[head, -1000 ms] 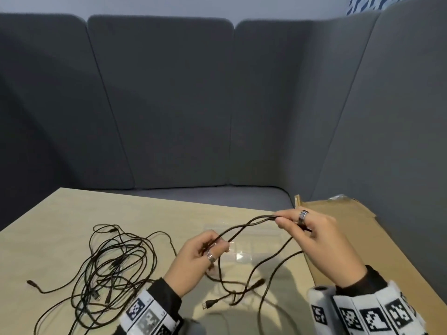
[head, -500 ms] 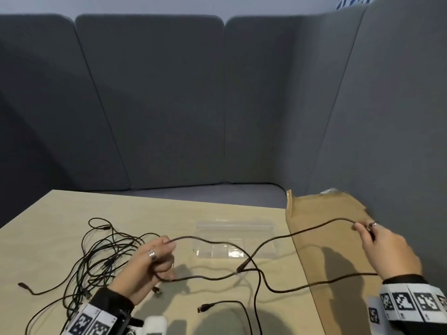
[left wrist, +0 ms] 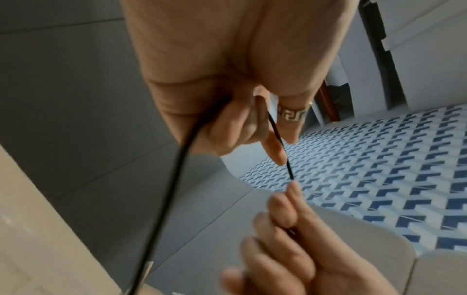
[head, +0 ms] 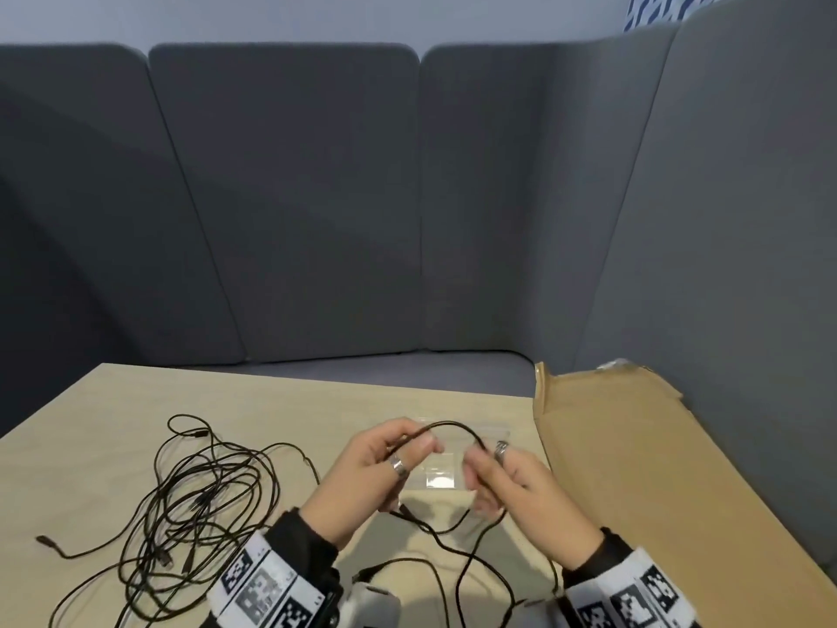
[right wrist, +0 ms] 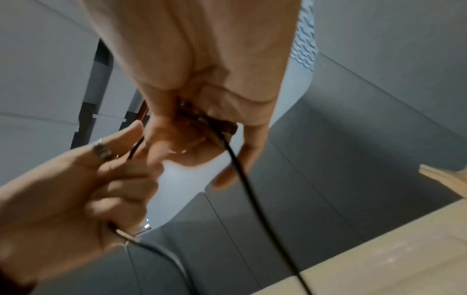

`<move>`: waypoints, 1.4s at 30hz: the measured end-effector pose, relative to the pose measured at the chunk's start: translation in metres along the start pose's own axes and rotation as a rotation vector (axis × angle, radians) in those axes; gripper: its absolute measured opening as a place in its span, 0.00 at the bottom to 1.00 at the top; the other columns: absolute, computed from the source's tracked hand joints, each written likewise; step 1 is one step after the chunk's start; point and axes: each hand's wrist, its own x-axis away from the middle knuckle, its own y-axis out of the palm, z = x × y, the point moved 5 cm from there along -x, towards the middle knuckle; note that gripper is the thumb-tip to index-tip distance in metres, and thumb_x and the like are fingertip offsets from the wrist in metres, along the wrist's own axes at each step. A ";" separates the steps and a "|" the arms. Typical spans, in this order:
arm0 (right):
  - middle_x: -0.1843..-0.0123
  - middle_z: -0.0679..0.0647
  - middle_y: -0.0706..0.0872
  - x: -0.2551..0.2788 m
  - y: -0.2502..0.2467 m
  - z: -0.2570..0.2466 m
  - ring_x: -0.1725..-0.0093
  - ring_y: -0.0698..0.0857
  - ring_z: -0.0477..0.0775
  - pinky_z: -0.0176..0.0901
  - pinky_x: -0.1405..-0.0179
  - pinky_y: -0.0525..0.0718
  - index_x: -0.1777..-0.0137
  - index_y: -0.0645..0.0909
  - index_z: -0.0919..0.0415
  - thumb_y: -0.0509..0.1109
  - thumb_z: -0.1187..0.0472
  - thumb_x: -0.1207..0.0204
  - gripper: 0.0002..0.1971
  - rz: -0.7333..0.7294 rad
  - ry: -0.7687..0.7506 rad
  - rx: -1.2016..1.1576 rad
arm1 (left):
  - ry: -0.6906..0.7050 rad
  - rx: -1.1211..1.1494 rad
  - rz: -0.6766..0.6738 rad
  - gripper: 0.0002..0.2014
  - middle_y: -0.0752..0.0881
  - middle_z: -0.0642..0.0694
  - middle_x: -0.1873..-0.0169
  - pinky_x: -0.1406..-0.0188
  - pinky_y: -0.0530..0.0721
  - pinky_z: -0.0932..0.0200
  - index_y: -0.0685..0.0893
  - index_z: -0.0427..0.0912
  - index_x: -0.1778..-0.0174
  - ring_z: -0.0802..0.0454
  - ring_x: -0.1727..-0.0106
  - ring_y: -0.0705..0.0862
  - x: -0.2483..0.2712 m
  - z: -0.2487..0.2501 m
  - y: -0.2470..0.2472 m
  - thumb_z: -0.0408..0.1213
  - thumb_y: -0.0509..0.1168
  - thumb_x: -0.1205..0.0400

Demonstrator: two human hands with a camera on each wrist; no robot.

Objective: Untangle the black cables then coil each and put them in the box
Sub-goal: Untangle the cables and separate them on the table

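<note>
Both hands raised above the tabletop (head: 113, 446), a short arc of one black cable (head: 446, 426) spanning between them. The left hand (head: 362, 473) pinches the cable between thumb and forefinger, other fingers curled; the right hand (head: 507, 482) pinches it likewise at 3 o'clock of the left. The wrist views confirm each grip: the cable runs through the curled fingers of the left hand (left wrist: 227, 103) and of the right hand (right wrist: 202, 111). Below the hands the cable's free lengths hang in loops toward 6 o'clock, one plug (head: 367, 573) lying near the left sleeve. The remaining cables form a tangle (head: 199, 496) at 9 o'clock of the hands, well apart from them. A clear bag (head: 453, 451) lies flat beneath the hands. The box (head: 634, 469), brown cardboard, lies at 3 o'clock; no coil is visible in it.

Judged risks:
- The hanging loops cross one another below the hands; coiling without first running the cable straight would likely trap a twist or a knot in the coil.
- Whether the held cable is fully free of the tangle cannot be told; if not, pulling would drag and tighten the tangle.
- The pinch is light on a thin, springy cable; a slip would let formed turns spring open.
- A trailing plug may catch on the bag or the box edge.
</note>
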 end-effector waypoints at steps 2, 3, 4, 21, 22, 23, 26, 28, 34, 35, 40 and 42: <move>0.77 0.45 0.72 0.002 -0.020 -0.012 0.76 0.72 0.40 0.33 0.69 0.71 0.69 0.77 0.49 0.60 0.36 0.27 0.19 0.088 -0.067 0.036 | -0.029 -0.077 -0.075 0.11 0.69 0.56 0.84 0.80 0.66 0.67 0.82 0.52 0.74 0.58 0.80 0.65 0.004 -0.014 0.001 0.52 0.67 0.29; 0.78 0.42 0.72 0.004 -0.031 -0.018 0.76 0.71 0.39 0.28 0.71 0.68 0.70 0.77 0.50 0.62 0.39 0.24 0.19 0.127 -0.111 0.082 | -0.054 -0.118 -0.110 0.13 0.70 0.56 0.83 0.79 0.67 0.68 0.80 0.52 0.76 0.58 0.81 0.68 0.007 -0.024 0.002 0.54 0.67 0.29; 0.79 0.41 0.71 0.005 -0.042 -0.023 0.76 0.70 0.38 0.26 0.72 0.66 0.70 0.76 0.52 0.62 0.42 0.23 0.19 0.188 -0.141 0.115 | -0.083 -0.154 -0.128 0.16 0.71 0.55 0.82 0.78 0.68 0.67 0.78 0.52 0.78 0.57 0.80 0.69 0.009 -0.037 0.001 0.57 0.67 0.29; 0.27 0.64 0.73 0.057 -0.154 0.015 0.28 0.71 0.59 0.57 0.30 0.68 0.23 0.64 0.46 0.57 0.32 0.26 0.34 0.747 0.336 0.645 | -0.074 -0.400 -0.016 0.18 0.72 0.55 0.74 0.64 0.68 0.63 0.73 0.51 0.69 0.64 0.69 0.69 0.033 -0.078 -0.041 0.59 0.64 0.23; 0.20 0.62 0.63 0.052 -0.131 0.016 0.23 0.63 0.61 0.58 0.26 0.63 0.19 0.56 0.50 0.60 0.36 0.25 0.37 0.685 0.325 0.704 | 0.003 -0.443 -0.031 0.15 0.74 0.57 0.74 0.64 0.68 0.66 0.75 0.50 0.69 0.65 0.69 0.71 0.029 -0.059 -0.031 0.54 0.62 0.20; 0.18 0.57 0.57 0.046 -0.102 0.012 0.20 0.59 0.58 0.57 0.24 0.60 0.18 0.52 0.49 0.60 0.36 0.25 0.39 0.593 0.255 0.744 | 0.077 -0.495 -0.046 0.14 0.76 0.59 0.74 0.64 0.69 0.68 0.77 0.50 0.69 0.65 0.68 0.73 0.026 -0.042 -0.021 0.50 0.61 0.18; 0.22 0.38 0.63 0.034 -0.014 0.003 0.23 0.61 0.41 0.43 0.25 0.62 0.26 0.60 0.33 0.52 0.24 0.32 0.34 0.144 0.042 0.618 | 0.244 -0.573 -0.107 0.14 0.78 0.53 0.71 0.65 0.69 0.69 0.80 0.54 0.68 0.63 0.66 0.74 0.019 -0.008 0.008 0.56 0.57 0.22; 0.48 0.37 0.86 0.031 0.014 -0.002 0.44 0.83 0.41 0.38 0.41 0.78 0.46 0.79 0.37 0.57 0.32 0.26 0.17 -0.012 0.024 0.304 | 0.289 -0.552 -0.096 0.15 0.77 0.53 0.71 0.65 0.70 0.68 0.80 0.55 0.67 0.62 0.67 0.73 0.016 0.000 0.015 0.58 0.57 0.24; 0.80 0.46 0.67 0.030 -0.062 0.005 0.79 0.66 0.43 0.32 0.78 0.65 0.72 0.74 0.51 0.64 0.40 0.24 0.20 0.429 0.038 0.148 | -0.018 -0.457 -0.156 0.15 0.73 0.57 0.79 0.70 0.69 0.66 0.76 0.53 0.71 0.63 0.74 0.70 0.018 -0.055 -0.012 0.55 0.63 0.21; 0.80 0.45 0.67 0.033 -0.083 0.010 0.79 0.65 0.42 0.32 0.80 0.64 0.72 0.74 0.52 0.62 0.43 0.21 0.20 0.531 0.058 0.141 | -0.083 -0.490 -0.167 0.17 0.73 0.56 0.79 0.69 0.70 0.65 0.75 0.53 0.72 0.62 0.73 0.71 0.021 -0.073 -0.020 0.60 0.61 0.23; 0.76 0.43 0.79 0.067 -0.167 0.029 0.76 0.72 0.40 0.39 0.71 0.72 0.64 0.79 0.53 0.57 0.52 0.16 0.16 0.965 0.146 -0.007 | -0.262 -0.609 -0.107 0.16 0.71 0.53 0.76 0.66 0.74 0.60 0.71 0.54 0.72 0.57 0.72 0.72 0.035 -0.136 -0.050 0.51 0.58 0.17; 0.47 0.57 0.85 0.070 -0.167 0.037 0.51 0.81 0.55 0.53 0.47 0.75 0.42 0.81 0.50 0.61 0.54 0.17 0.10 0.915 0.291 0.265 | -0.250 -0.603 -0.044 0.15 0.73 0.56 0.78 0.70 0.73 0.62 0.71 0.52 0.70 0.59 0.73 0.71 0.038 -0.134 -0.053 0.47 0.58 0.16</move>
